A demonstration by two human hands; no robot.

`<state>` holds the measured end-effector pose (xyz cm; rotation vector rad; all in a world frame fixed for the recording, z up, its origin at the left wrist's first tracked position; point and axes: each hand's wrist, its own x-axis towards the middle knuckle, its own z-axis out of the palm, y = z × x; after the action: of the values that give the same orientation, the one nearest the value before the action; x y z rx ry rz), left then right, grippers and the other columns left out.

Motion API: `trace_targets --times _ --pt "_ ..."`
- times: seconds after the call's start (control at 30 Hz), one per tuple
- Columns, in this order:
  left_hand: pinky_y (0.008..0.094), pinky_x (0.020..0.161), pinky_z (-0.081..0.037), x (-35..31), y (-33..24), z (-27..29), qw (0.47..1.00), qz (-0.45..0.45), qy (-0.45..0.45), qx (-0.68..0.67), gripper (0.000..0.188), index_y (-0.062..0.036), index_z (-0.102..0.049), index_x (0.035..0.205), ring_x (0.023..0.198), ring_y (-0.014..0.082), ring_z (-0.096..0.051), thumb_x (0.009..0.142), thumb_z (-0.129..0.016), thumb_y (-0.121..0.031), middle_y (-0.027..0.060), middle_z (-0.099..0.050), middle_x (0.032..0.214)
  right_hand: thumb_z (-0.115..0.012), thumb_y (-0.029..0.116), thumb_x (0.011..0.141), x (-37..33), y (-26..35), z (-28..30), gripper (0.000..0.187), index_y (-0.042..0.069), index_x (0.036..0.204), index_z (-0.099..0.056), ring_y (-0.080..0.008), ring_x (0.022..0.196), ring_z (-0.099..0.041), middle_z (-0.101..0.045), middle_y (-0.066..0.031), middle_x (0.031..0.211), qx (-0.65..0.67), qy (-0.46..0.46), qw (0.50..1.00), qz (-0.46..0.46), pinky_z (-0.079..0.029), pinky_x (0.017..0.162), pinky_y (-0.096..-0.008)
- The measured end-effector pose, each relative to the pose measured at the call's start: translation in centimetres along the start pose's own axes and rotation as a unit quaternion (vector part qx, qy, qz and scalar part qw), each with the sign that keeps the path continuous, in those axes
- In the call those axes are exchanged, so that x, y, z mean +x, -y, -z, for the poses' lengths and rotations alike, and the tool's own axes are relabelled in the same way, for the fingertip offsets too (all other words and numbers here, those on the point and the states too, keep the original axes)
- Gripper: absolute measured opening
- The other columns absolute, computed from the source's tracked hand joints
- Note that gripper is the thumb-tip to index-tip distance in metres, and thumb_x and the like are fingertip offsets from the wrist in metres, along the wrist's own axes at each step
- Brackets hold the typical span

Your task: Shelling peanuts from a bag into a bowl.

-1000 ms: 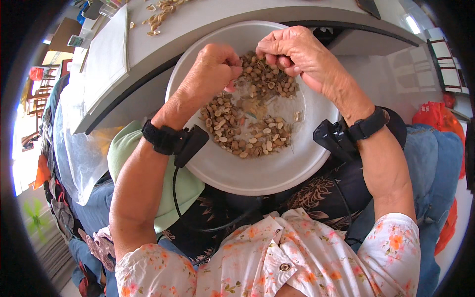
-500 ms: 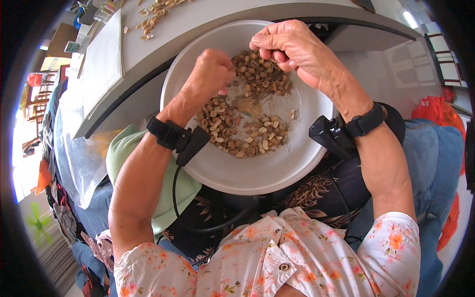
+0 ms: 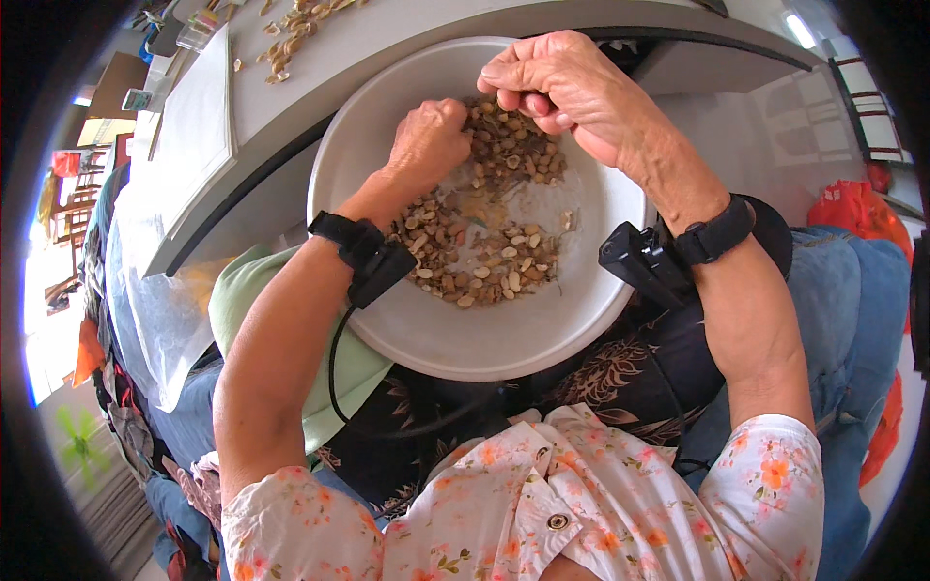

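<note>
A wide white basin (image 3: 475, 349) rests on my lap, its far side by the table edge. Spread in it are small brown nut-like pieces (image 3: 509, 155) in a far heap and paler, flatter pieces (image 3: 484, 271) mixed with broken shells in a near heap. Over the far left of the basin, my left hand (image 3: 431, 140) is curled with its knuckles up at the edge of the far heap; its fingertips are hidden. My right hand (image 3: 567, 92) pinches thumb and forefinger together above the heap's far end. Whatever sits in that pinch is too small to make out.
Beyond the basin runs a grey-white table (image 3: 387, 48) with scattered shell pieces (image 3: 295, 34) and a stack of white paper (image 3: 199, 131). Black devices are strapped to both wrists, trailing cables (image 3: 334, 382). A pale green cloth (image 3: 254, 290) lies left of the basin.
My left hand has moved right, closer to the far heap and to my right hand. My right hand has shifted slightly left and away. The basin sits slightly further left.
</note>
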<state>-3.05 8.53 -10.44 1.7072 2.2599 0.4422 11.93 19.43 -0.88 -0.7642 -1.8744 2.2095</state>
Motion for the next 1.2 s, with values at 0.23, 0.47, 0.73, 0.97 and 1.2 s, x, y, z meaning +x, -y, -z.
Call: trace_targets --times 0.23,0.47,0.73,0.97,1.2 --pt "0.0477 0.068 -0.047 0.1 0.0 -1.1 0.999 -0.016 -0.037 -0.034 0.016 0.0055 -0.060 0.081 0.078 0.0439 -0.058 0.069 -0.057 -0.006 0.0262 -0.060 0.078 -0.061 0.016 0.087 -0.1 -0.1 0.3 0.017 0.000 0.084 -0.062 0.0016 0.052 -0.037 -0.052 0.0013 0.068 0.003 0.007 1.000 0.015 -0.025 0.037 -0.0120" --pt "0.0379 0.063 -0.050 0.4 0.5 -0.2 0.995 0.012 -0.028 -0.100 0.017 0.0060 -0.060 0.080 0.063 0.0302 -0.061 0.076 -0.060 -0.011 0.0194 -0.061 0.069 -0.061 0.017 0.087 -0.1 0.0 0.1 0.017 0.001 0.083 -0.062 0.0015 0.052 -0.037 -0.052 0.0013 0.068 0.006 0.001 1.000 0.013 -0.025 0.038 -0.0117" --pt "0.0245 0.058 -0.053 -1.2 -0.9 4.8 0.859 0.107 0.095 -0.491 0.021 0.0054 -0.062 0.092 0.064 0.0114 -0.060 0.087 -0.059 -0.015 0.0061 -0.061 0.076 -0.061 0.018 0.087 -0.3 0.2 -0.1 0.015 0.003 0.083 -0.063 0.0012 0.053 -0.036 -0.052 0.0022 0.069 -0.024 -0.012 1.000 0.013 -0.025 0.038 -0.0122" --pt "0.0234 0.061 -0.051 -1.9 -2.2 7.1 0.782 0.063 0.089 -0.614 0.021 0.0052 -0.060 0.102 0.066 0.0097 -0.059 0.091 -0.055 -0.012 0.0057 -0.062 0.083 -0.063 0.020 0.085 -0.2 0.0 -0.5 0.016 0.005 0.083 -0.063 -0.0001 0.053 -0.036 -0.051 0.0030 0.068 -0.050 -0.022 0.998 0.009 -0.026 0.042 -0.0148" --pt "0.0243 0.060 -0.051 -2.3 -1.8 7.4 0.738 0.060 0.066 -0.669 0.020 0.0061 -0.058 0.104 0.067 0.0097 -0.057 0.091 -0.054 -0.009 0.0070 -0.061 0.084 -0.064 0.019 0.081 -0.5 0.6 -0.8 0.017 0.002 0.081 -0.063 -0.0044 0.057 -0.042 -0.055 -0.0001 0.068 -0.063 -0.029 0.998 0.001 -0.035 0.048 -0.0187"
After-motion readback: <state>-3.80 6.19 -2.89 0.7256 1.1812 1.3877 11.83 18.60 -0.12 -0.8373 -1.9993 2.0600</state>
